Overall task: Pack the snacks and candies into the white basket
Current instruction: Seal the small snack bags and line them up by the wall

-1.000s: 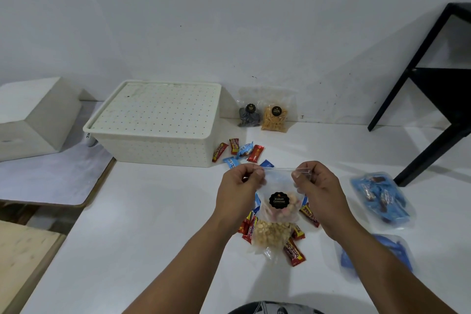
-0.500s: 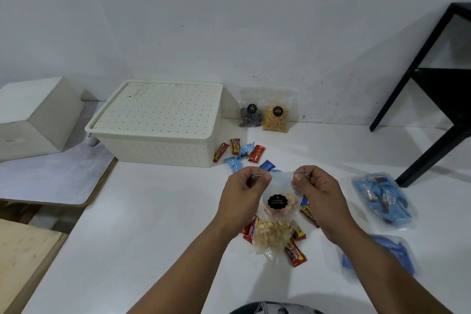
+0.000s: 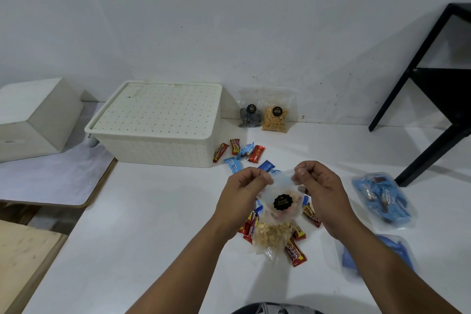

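A clear bag of small tan snacks (image 3: pixel 276 222) with a round black label hangs over the white table. My left hand (image 3: pixel 243 192) pinches its top left corner and my right hand (image 3: pixel 318 188) pinches its top right corner. Red and blue wrapped candies (image 3: pixel 295 252) lie under and around the bag. The white perforated basket (image 3: pixel 163 145) stands at the back left with its lid on. Several more candies (image 3: pixel 239 151) lie beside the basket.
Two snack bags, one dark (image 3: pixel 250 116) and one orange (image 3: pixel 276 117), lean against the wall. Two clear bags of blue candies (image 3: pixel 382 197) (image 3: pixel 377 255) lie at the right. A black shelf frame (image 3: pixel 443 99) stands far right, a white box (image 3: pixel 33 117) far left.
Both hands have drawn closer together at the bag's top, and the bag's upper part has bunched and sagged.
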